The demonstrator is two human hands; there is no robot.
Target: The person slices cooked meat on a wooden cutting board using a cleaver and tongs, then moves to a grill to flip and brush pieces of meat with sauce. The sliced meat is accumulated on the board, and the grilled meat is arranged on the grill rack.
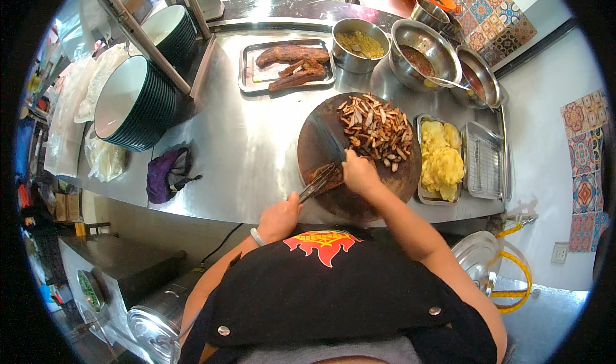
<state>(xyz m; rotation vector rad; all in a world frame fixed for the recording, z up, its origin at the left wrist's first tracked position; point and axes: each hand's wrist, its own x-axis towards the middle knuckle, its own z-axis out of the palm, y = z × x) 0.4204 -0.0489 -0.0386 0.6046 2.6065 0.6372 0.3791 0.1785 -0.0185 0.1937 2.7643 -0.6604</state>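
Note:
My left hand (280,217) is closed around metal tongs (315,186), whose tips rest on a piece of browned roast meat (331,181) near the front of a round chopping board (385,190). My right hand (361,172) grips the handle of a cleaver (325,133); its dark, wide blade reaches away over the board's left half. Just right of the blade lies a heap of sliced roast meat (378,128). Whether the cleaver's edge touches the piece under the tongs, I cannot tell.
Behind the board stand a tray with larger roast meat pieces (244,70), a pot of yellow food (360,64) and steel bowls of sauce (399,32). A tray of yellow chunks (423,198) and a wire-rack tray (483,193) are right. Stacked bowls (156,109) and a purple cloth (163,176) are left.

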